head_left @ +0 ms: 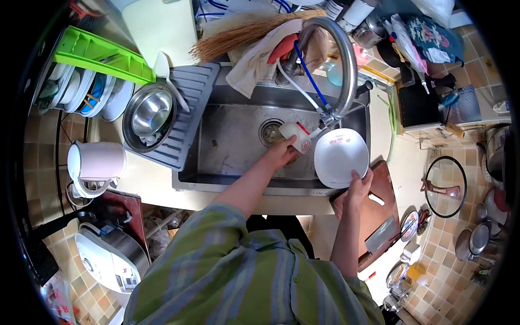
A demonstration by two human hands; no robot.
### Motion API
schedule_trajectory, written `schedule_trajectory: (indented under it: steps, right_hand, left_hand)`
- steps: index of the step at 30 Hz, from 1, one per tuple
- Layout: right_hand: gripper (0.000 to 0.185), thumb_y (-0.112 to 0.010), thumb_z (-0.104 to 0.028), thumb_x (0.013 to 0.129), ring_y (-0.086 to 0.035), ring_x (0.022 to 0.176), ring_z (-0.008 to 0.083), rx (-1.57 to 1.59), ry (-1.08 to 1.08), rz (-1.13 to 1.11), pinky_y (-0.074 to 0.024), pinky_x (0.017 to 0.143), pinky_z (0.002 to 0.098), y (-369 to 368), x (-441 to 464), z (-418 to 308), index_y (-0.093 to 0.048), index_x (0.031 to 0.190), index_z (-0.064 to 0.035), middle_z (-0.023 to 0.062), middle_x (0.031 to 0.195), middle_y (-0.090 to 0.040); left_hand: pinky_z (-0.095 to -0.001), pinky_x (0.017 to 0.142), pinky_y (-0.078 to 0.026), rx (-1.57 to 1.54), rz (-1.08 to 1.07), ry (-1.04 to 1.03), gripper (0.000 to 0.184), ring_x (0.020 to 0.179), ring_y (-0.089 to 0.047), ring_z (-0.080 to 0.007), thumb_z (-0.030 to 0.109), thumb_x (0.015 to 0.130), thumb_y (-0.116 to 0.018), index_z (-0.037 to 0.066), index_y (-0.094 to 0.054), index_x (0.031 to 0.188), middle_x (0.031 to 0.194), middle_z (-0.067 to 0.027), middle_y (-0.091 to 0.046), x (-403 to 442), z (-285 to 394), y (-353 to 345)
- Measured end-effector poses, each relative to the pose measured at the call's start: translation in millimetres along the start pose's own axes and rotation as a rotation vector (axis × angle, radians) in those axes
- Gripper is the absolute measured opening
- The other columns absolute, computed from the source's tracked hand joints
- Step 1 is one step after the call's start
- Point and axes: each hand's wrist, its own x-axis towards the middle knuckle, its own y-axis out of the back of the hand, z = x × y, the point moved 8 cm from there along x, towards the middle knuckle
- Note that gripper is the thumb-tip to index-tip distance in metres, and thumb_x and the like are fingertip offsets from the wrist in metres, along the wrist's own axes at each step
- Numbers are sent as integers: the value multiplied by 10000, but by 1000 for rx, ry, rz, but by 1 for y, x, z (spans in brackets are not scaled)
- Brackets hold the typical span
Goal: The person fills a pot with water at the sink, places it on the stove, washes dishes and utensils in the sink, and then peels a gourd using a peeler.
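Note:
Over the steel sink [233, 161], my left hand [280, 154] is closed on a small white cup [295, 135] with red print, tilted close to the faucet's spout [329, 115]. My right hand [359, 185] grips the near rim of a white bowl [341, 158] with small red marks, held over the sink's right side. The cup and bowl are close together beneath the faucet. Behind the cup, the sink drain [272, 131] is partly covered. Fingers under the cup and bowl are hidden.
On the left stand a grey drainboard [196, 95], nested metal bowls [151, 114], a green rack [103, 57] with plates, and a pinkish kettle [97, 161]. A brown cutting board [376, 203] carrying a cleaver [381, 234] lies at the right, near my right forearm.

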Motion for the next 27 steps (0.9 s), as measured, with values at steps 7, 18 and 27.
schedule_trajectory:
  steps: [7,18,27]
  right_hand:
    - [380,-625,50,890,-582,1055,207,41,-14,-34,-438,963,323,18,11,18,-523,1249,-19,101,1160,-610]
    - [370,-681,-44,855,-641,990,229,77,-225,-95,-577,772,398,26,15,46,-550,1198,-90,83,1087,-636]
    - [422,-714,-91,834,-659,942,233,145,-487,-349,-583,707,349,-54,-26,36,-539,1218,-105,70,1076,-630]
  left_hand:
    - [-462,1114,-445,-255,61,-94,485,1259,-555,-282,194,969,-676,75,-448,1380,1319,-114,-581,7,-5,-8]
    - [-428,806,-559,2165,56,-393,170,932,-717,-333,224,846,-689,119,-747,967,946,-127,-744,-22,4,-36]
    - [-447,704,-564,2462,35,-557,146,848,-731,-297,149,793,-648,137,-785,840,862,-92,-745,-102,39,-30]
